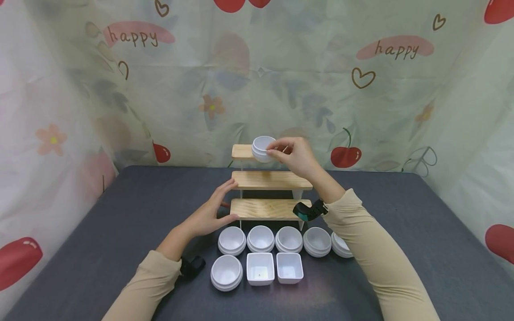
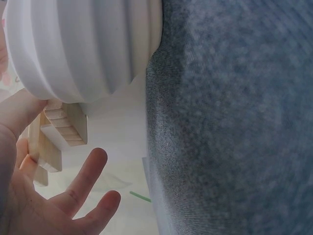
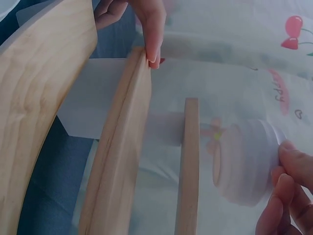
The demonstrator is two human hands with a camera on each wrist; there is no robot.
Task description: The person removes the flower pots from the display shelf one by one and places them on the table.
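Observation:
A three-tier stand with wooden shelves [image 1: 269,180] and white supports is at the middle of the table. My right hand [image 1: 299,157] pinches the rim of a small white round pot [image 1: 260,150] at the top tier. In the right wrist view this pot [image 3: 244,161] appears apart from the top shelf [image 3: 190,161], held by thumb and fingers. My left hand [image 1: 210,211] rests at the stand's left side, its fingertips touching the middle shelf's end and its thumb near the lowest shelf [image 1: 265,209]. Loosely extended fingers [image 2: 80,183] show in the left wrist view.
A row of white round pots [image 1: 261,239] stands before the stand, partly covered at the right by my sleeve. Nearer me are another round pot [image 1: 226,272] and two square white pots [image 1: 260,269]. A printed curtain [image 1: 281,89] hangs behind the dark table [image 1: 140,214].

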